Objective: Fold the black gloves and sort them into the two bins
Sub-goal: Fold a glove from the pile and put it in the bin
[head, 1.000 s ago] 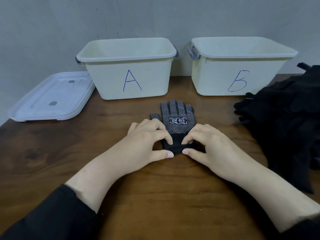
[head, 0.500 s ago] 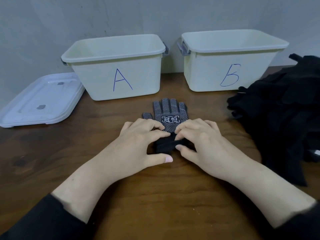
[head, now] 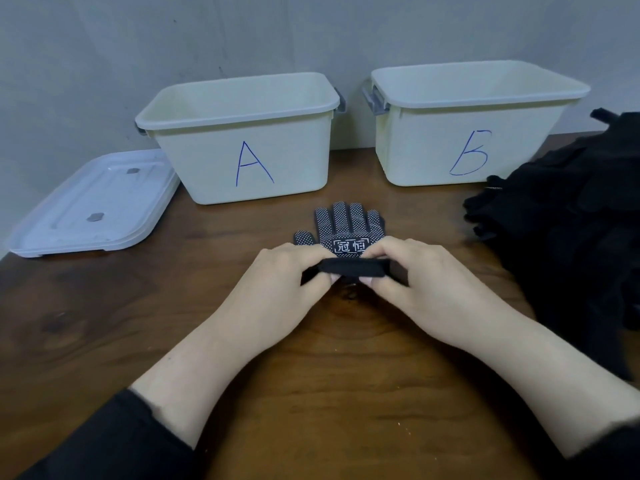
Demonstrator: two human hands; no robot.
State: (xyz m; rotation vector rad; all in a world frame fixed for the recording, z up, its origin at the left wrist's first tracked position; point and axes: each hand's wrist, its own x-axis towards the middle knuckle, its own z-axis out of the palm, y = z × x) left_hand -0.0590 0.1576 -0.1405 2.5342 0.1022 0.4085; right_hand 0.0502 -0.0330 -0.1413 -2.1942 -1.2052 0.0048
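Observation:
A black glove (head: 348,225) with white grip dots and a white label lies palm up on the wooden table, fingers pointing away from me. My left hand (head: 277,285) and my right hand (head: 422,282) each pinch one side of its cuff, which is raised off the table and bent toward the palm. Behind it stand two cream bins: bin A (head: 242,140) at left and bin B (head: 471,126) at right. What lies at the bottom of either bin is hidden from here.
A heap of black gloves (head: 571,237) fills the table's right side. A clear plastic lid (head: 93,206) lies flat left of bin A. A grey wall runs close behind the bins. Bare wood (head: 329,375) lies between my forearms.
Both hands have lifted the glove's cuff off the table and started turning it up toward the palm; earlier the cuff lay flat under my fingertips.

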